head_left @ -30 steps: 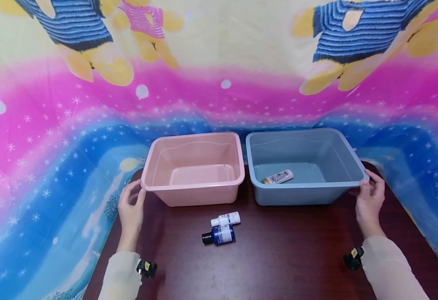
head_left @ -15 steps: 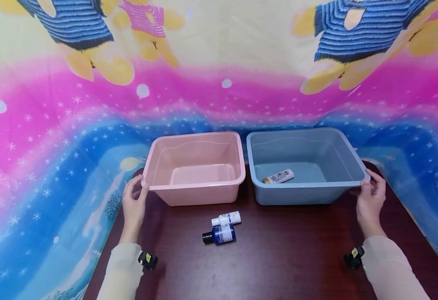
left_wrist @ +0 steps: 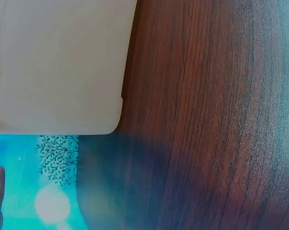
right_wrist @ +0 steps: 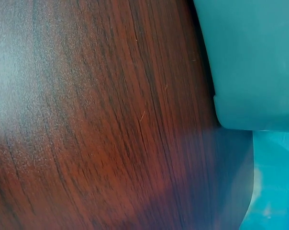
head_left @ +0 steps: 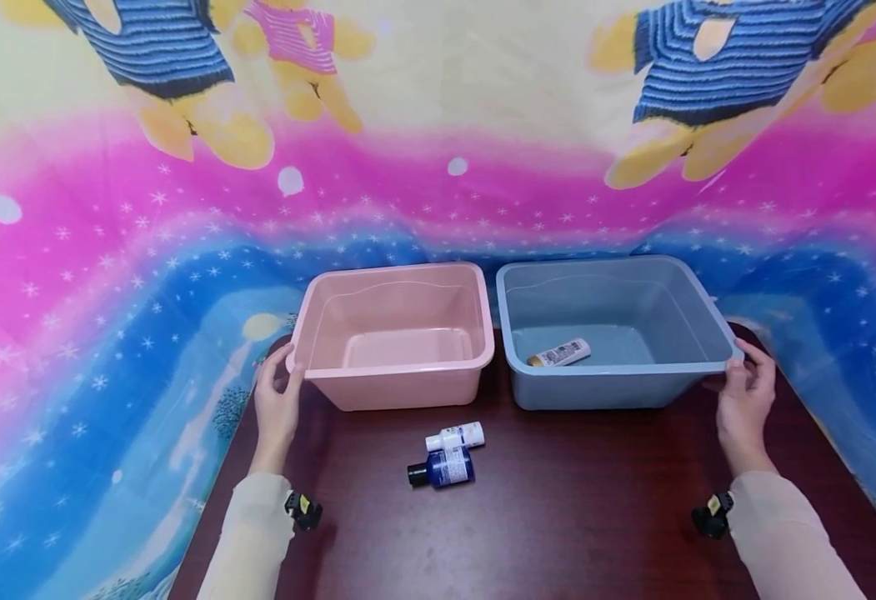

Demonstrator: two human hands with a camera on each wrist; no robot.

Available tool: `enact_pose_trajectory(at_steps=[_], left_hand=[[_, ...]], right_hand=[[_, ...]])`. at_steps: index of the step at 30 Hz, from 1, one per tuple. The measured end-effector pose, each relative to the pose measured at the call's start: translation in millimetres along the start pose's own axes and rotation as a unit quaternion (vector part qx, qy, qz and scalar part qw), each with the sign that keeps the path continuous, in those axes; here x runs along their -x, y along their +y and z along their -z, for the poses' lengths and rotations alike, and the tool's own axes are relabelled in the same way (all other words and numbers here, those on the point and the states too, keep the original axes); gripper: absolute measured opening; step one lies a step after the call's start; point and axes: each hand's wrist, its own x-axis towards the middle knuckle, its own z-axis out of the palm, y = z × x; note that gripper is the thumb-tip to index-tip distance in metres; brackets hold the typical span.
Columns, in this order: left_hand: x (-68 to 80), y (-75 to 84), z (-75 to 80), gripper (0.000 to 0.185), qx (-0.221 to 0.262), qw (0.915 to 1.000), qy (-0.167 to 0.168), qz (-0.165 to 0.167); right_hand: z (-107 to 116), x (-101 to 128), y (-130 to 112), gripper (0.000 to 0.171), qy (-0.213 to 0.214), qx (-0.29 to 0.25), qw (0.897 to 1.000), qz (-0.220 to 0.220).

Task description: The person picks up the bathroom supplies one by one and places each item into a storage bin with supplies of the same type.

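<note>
A pink plastic basin [head_left: 392, 390] and a grey-blue plastic basin [head_left: 595, 392] stand side by side on the table. My left hand [head_left: 278, 408] holds the pink basin's front left corner, thumb at the front and fingers round the side of the rim. At the opposite end, my right hand [head_left: 747, 404] grips the front right corner of the blue basin in the same way. Inside the blue basin lies a white bottle with a yellowish cap [head_left: 561, 352]. The wrist views show the pink basin's wall [left_wrist: 58, 67] and the blue basin's wall [right_wrist: 259, 62] close up.
A small white bottle [head_left: 456, 436] and a dark blue bottle with a black cap [head_left: 445, 468] lie together on the dark wooden table [head_left: 558, 517], in front of the basins. A printed cloth backdrop [head_left: 438, 192] hangs close behind and around the table.
My left hand has shifted slightly right and forward against the pink basin's corner. The head view has drifted a little. The right hand keeps its hold, and the bottles stay put.
</note>
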Motion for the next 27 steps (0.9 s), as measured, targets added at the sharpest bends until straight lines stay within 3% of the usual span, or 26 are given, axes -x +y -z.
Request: enact_pose_trajectory(at_steps=[7,14,21,27], left_hand=[[4.1,-1.4,-6.1,0.04,0.024,0.9995,0.016,-0.01],[13.7,30.2,-4.9,0.04,0.059,0.998,0.019,-0.014],[16.3,33.2,-2.8,0.042,0.06,0.9982,0.005,0.003],[14.9,31.6,-2.4,0.043,0.06,0.9981,-0.001,0.013]], right_hand=[[1,1,-1,0.035,0.002,0.01,1.0,-0.008],[-1,4,-16,0.036,-0.004,0.034,0.998,-0.043],[-1,8,-25,0.037,-0.005,0.067,0.993,-0.092],[-2,8,-31,0.038,-0.006,0.072,0.992,-0.105]])
